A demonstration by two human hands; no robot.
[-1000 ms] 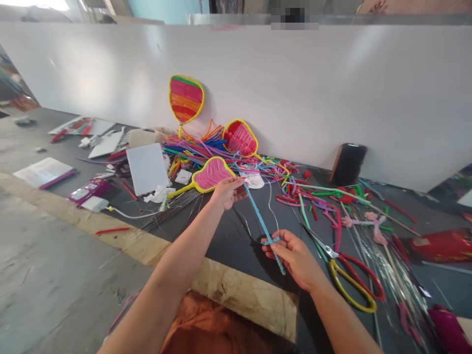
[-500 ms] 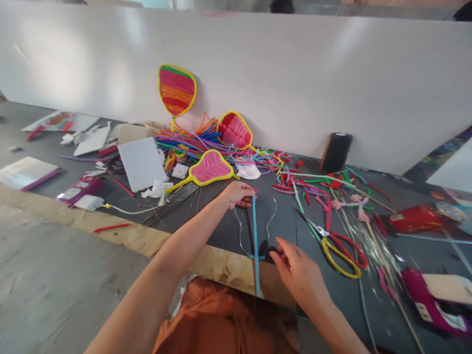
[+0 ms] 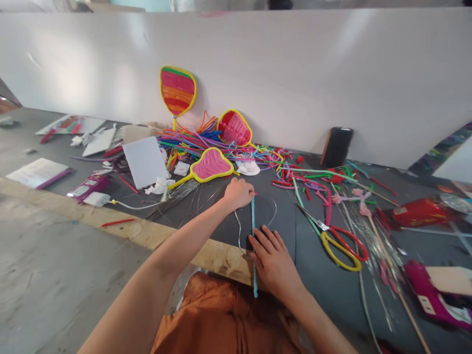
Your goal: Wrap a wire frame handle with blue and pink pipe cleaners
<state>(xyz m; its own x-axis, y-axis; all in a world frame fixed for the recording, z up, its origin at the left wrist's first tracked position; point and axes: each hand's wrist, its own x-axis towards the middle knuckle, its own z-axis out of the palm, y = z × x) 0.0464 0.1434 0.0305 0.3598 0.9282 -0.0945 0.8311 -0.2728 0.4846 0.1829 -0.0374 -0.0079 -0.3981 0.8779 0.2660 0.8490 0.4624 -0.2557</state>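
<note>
Scissors (image 3: pixel 324 227) lie on the dark table (image 3: pixel 313 280); left of them, the left hand (image 3: pixel 239 193) pinches the far end of a blue stick (image 3: pixel 253 214), while the right hand (image 3: pixel 273 258), fingers slightly spread, covers part.

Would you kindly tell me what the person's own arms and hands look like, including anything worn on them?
The left hand and right hand are ungloved, and I can make out no ring, watch or bracelet. No sleeves show on the forearms. Between the arms, a rust-orange garment is visible.
</note>
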